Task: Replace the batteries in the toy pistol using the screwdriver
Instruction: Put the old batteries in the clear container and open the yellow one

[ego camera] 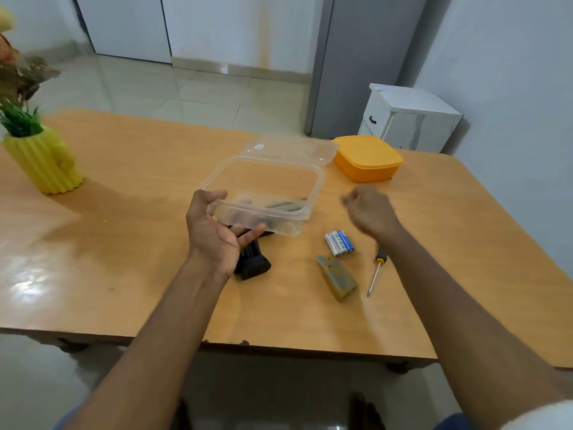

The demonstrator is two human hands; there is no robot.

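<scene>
My left hand (pixel 214 231) grips the near left corner of a clear plastic container (pixel 266 187), tilting it above the table. The black toy pistol (pixel 252 263) lies under and behind that hand, its grip showing and its barrel seen dimly through the container. Three batteries (pixel 339 242) lie side by side on the table. Near them rest an olive battery cover (pixel 337 278) and a screwdriver (pixel 376 273) with a yellow and black handle. My right hand (pixel 369 209) hovers above the batteries, fingers curled, blurred, nothing visible in it.
An orange lidded box (pixel 367 158) stands behind the clear container, whose lid (pixel 288 148) hangs open at the back. A yellow ribbed vase with plants (pixel 46 162) is at the far left. The wooden table (pixel 124 243) ends close to my body.
</scene>
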